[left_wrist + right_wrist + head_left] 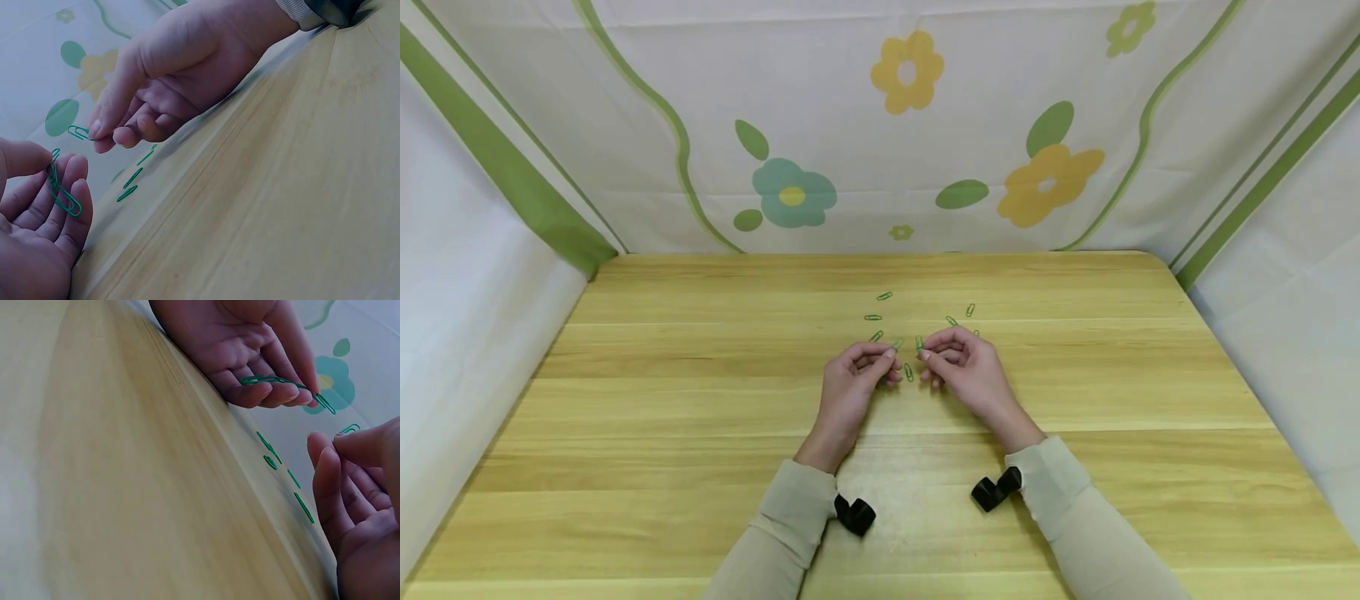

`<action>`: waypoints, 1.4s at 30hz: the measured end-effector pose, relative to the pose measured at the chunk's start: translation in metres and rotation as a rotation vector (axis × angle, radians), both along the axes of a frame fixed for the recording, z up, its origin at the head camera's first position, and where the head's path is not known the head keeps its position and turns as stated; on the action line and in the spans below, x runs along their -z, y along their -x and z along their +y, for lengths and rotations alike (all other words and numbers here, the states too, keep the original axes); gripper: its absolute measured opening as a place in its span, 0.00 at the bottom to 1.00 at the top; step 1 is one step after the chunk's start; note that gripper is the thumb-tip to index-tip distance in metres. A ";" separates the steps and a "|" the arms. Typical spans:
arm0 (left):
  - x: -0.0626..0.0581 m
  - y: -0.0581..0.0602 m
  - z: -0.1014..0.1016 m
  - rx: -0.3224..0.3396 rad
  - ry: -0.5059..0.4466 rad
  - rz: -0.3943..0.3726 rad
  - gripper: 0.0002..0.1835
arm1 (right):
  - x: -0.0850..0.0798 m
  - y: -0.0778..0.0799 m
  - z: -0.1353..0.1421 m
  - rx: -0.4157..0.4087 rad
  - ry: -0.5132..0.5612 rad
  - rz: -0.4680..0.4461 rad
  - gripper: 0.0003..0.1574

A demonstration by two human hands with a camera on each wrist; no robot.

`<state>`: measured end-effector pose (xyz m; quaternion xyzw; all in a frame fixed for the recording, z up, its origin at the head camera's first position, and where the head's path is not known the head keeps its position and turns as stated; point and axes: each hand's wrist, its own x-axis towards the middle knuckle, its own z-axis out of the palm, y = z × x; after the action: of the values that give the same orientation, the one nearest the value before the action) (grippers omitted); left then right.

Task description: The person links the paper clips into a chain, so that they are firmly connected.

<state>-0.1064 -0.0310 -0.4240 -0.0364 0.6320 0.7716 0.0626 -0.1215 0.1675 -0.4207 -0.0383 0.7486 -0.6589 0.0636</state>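
My left hand pinches a green paper clip between thumb and forefinger. Linked clips hang from that pinch across the curled fingers, best seen in the left wrist view. Opposite it, my right hand holds a single green paper clip by one end, its free end pointing at the left hand. A small gap separates the two held clips in the right wrist view, where the right hand's clip sits just below the left hand's clip.
Several loose green paper clips lie on the wooden table, including one between the hands, one at far left and one at far right. A flowered curtain hangs behind the table. Each sleeve carries a black wrist camera.
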 end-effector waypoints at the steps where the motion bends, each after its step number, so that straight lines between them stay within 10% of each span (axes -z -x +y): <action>1: 0.000 0.000 0.000 0.006 0.009 -0.001 0.09 | 0.000 0.000 -0.001 0.000 0.006 0.005 0.13; 42: -0.001 -0.001 -0.002 0.058 0.055 -0.012 0.09 | 0.005 -0.002 -0.006 0.015 -0.055 0.092 0.08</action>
<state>-0.1053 -0.0333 -0.4227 -0.0247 0.6535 0.7514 0.0877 -0.1194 0.1613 -0.4253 -0.0612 0.7689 -0.6360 0.0253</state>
